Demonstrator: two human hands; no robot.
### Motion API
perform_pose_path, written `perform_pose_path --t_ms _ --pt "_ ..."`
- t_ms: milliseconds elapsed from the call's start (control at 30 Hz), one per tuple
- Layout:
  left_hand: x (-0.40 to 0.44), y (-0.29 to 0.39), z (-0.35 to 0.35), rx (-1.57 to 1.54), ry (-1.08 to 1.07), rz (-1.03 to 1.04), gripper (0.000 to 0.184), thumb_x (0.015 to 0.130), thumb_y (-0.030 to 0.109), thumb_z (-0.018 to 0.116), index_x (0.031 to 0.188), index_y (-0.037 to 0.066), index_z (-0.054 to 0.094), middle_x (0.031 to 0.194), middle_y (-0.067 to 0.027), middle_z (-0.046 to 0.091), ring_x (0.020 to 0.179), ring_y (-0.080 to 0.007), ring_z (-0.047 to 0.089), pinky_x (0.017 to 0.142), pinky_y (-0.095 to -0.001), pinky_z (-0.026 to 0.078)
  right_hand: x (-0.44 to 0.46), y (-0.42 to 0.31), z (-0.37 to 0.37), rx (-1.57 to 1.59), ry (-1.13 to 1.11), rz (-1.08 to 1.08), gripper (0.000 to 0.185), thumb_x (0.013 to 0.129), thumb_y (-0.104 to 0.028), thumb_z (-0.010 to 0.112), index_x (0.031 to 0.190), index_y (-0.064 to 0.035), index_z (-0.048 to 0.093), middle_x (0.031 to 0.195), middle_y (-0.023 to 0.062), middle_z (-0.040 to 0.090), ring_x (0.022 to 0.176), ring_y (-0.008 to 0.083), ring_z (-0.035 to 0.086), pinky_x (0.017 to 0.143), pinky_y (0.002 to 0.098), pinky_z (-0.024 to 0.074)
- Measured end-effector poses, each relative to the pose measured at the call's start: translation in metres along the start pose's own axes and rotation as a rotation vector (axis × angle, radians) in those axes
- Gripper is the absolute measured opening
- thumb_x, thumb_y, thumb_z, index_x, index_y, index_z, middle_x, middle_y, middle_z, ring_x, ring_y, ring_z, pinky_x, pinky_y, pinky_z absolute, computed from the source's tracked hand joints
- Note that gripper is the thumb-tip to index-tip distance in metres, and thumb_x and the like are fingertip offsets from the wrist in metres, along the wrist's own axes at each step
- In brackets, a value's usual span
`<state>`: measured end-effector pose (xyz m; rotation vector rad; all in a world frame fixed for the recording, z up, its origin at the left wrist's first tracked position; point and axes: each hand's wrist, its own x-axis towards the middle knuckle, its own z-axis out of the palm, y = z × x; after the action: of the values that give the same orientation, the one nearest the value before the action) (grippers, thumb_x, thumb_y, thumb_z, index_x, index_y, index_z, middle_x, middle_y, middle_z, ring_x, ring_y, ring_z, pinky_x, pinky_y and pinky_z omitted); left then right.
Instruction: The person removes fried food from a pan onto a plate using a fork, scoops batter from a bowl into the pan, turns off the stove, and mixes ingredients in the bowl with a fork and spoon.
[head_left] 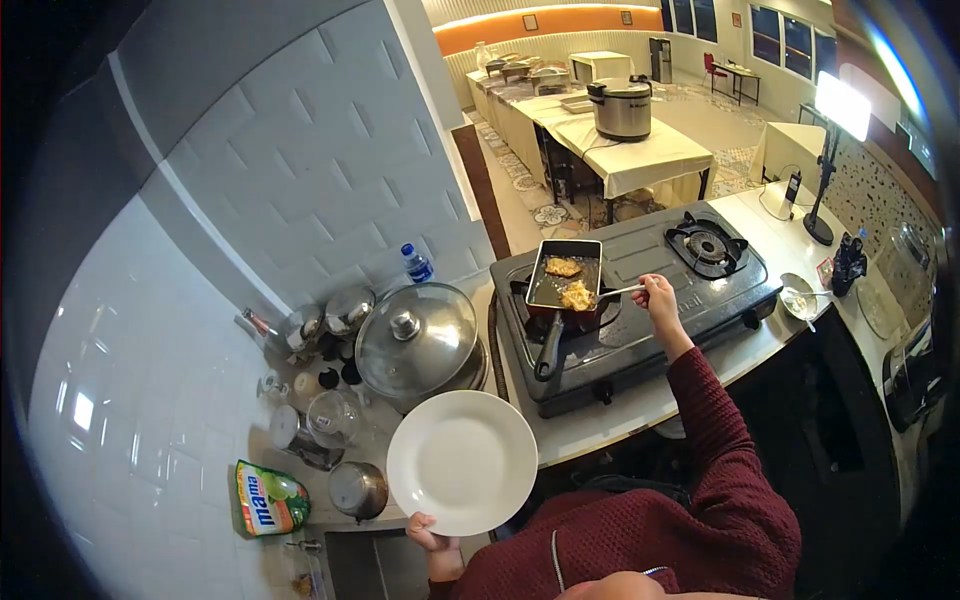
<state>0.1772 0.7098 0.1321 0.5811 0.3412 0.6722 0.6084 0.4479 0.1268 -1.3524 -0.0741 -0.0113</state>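
A white plate point(462, 462) is gripped at its lower rim by my left hand point(432, 533), near the front of the counter. My right hand point(656, 297) is closed around the handle of a slim metal utensil point(622, 291). Its far end meets a pale golden fried piece point(577, 295) in the small rectangular frying pan point(548, 345); the tip's shape is hidden there. A browner fried piece point(563, 267) lies farther back in the same pan. Under the pan is the left burner of a two-burner gas stove point(640, 262).
A large lidded pot point(418, 340) stands left of the stove, beside a blue-capped bottle point(417, 263). Jars, a metal pot point(358, 490) and a green pouch point(271, 498) crowd the left counter. Right of the stove sit a small bowl point(800, 298) and a lamp point(828, 165).
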Motion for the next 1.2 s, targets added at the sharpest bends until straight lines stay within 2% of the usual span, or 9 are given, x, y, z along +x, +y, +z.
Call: perform_pose_path --t_ms 67,467,567,667,767,867,967,1067,1200 --pt "0.000 -0.002 -0.008 0.019 0.050 0.016 0.067 0.053 0.013 0.042 0.118 -0.003 0.042 0.106 -0.0160 0.054 0.096 -0.0322 0.053 0.084 -0.0413 0.046 -0.002 0.003 -0.001 0.025 0.002 0.004 0.019 0.092 -0.020 0.041 0.095 -0.0036 0.050 0.066 0.0064 0.058 0.052 0.0091 0.052 0.049 0.0194 0.0407" --pt "0.003 -0.001 -0.020 -0.047 0.020 0.013 0.067 0.053 0.011 0.041 0.119 -0.003 0.042 0.106 -0.0169 0.053 0.095 -0.0332 0.054 0.083 -0.0425 0.047 -0.006 0.013 -0.001 0.079 0.010 0.042 0.019 0.092 -0.022 0.043 0.095 -0.0056 0.051 0.067 0.0055 0.059 0.054 0.0085 0.052 0.051 0.0194 0.0401" --pt "0.006 0.000 -0.036 -0.107 -0.049 -0.068 0.068 0.053 0.011 0.041 0.119 -0.003 0.041 0.109 -0.0170 0.052 0.097 -0.0336 0.053 0.085 -0.0431 0.046 -0.004 0.016 -0.002 0.061 0.001 0.049 0.019 0.092 -0.023 0.043 0.096 -0.0060 0.050 0.068 0.0055 0.060 0.054 0.0085 0.052 0.051 0.0194 0.0401" --pt "0.002 -0.001 -0.015 -0.076 0.027 0.012 0.069 0.053 0.011 0.041 0.120 -0.002 0.040 0.109 -0.0171 0.052 0.099 -0.0335 0.052 0.086 -0.0434 0.045 -0.007 0.014 -0.001 0.065 0.000 0.053 0.019 0.092 -0.023 0.043 0.097 -0.0062 0.049 0.068 0.0056 0.060 0.055 0.0087 0.052 0.052 0.0193 0.0402" --pt "-0.005 0.004 0.001 -0.072 0.052 -0.034 0.066 0.054 0.009 0.040 0.119 -0.004 0.042 0.105 -0.0157 0.053 0.093 -0.0308 0.054 0.079 -0.0386 0.048 -0.010 0.013 0.000 0.082 -0.005 0.046 0.018 0.092 -0.023 0.042 0.097 -0.0062 0.049 0.069 0.0057 0.060 0.056 0.0089 0.053 0.053 0.0194 0.0403" --pt "-0.001 0.001 -0.005 -0.024 0.044 0.000 0.067 0.053 0.012 0.040 0.119 -0.003 0.042 0.108 -0.0169 0.052 0.098 -0.0335 0.053 0.085 -0.0433 0.046 -0.009 0.015 0.000 0.104 -0.016 0.019 0.018 0.093 -0.023 0.042 0.096 -0.0064 0.049 0.070 0.0060 0.060 0.056 0.0091 0.053 0.054 0.0196 0.0405" --pt "0.010 -0.003 -0.041 -0.028 -0.024 0.010 0.066 0.053 0.012 0.040 0.117 -0.003 0.043 0.105 -0.0166 0.053 0.096 -0.0333 0.054 0.085 -0.0422 0.046 -0.009 0.013 0.000 0.113 -0.009 0.004 0.017 0.093 -0.023 0.042 0.096 -0.0067 0.049 0.070 0.0063 0.060 0.057 0.0092 0.052 0.054 0.0197 0.0407" --pt "0.000 0.001 -0.007 -0.066 -0.003 -0.040 0.065 0.054 0.010 0.041 0.119 -0.003 0.042 0.107 -0.0148 0.053 0.095 -0.0308 0.054 0.080 -0.0382 0.048 -0.009 0.009 0.000 0.111 -0.002 -0.015 0.017 0.093 -0.022 0.042 0.096 -0.0067 0.048 0.071 0.0068 0.060 0.057 0.0092 0.053 0.054 0.0197 0.0409" --pt "0.000 0.000 -0.012 -0.057 0.028 -0.038 0.066 0.054 0.011 0.041 0.118 -0.003 0.043 0.106 -0.0147 0.054 0.095 -0.0306 0.054 0.080 -0.0381 0.047 -0.007 0.011 -0.002 0.100 -0.006 -0.037 0.017 0.093 -0.022 0.041 0.096 -0.0065 0.048 0.071 0.0072 0.060 0.058 0.0093 0.053 0.054 0.0198 0.0411"
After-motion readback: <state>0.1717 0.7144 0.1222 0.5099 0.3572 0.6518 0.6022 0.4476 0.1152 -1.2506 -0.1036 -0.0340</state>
